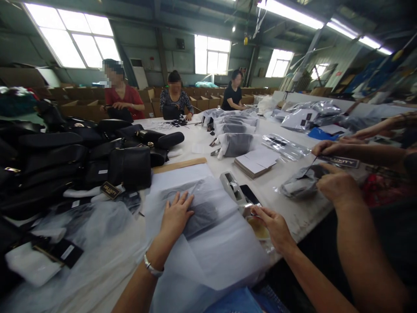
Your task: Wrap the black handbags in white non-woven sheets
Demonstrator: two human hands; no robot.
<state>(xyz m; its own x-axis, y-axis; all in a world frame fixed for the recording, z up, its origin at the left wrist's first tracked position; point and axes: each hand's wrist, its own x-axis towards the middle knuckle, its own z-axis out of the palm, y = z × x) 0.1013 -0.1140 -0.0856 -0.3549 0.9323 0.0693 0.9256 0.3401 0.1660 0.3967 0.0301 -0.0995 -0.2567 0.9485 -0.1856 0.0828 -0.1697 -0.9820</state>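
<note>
My left hand [177, 215] lies flat with its fingers spread on white tissue paper [228, 252]. Under the thin sheet a dark, flat-lying item [203, 217] shows through; its kind is hard to make out. To the right of the paper stands a grey tape dispenser [232, 188]. At its near end my right hand [273, 226] pinches the end of the tape between thumb and fingers, though the strip itself barely shows. A yellowish tape roll [259, 228] sits just beneath those fingers.
Black handbags [128, 167] are heaped at the left, by plastic wrapping [94, 234]. Wrapped bags [236, 143] line the table's middle, near stacked white cards [256, 163]. A co-worker's hands [339, 182] handle a plastic-wrapped item [299, 182] close on my right. Several people work opposite.
</note>
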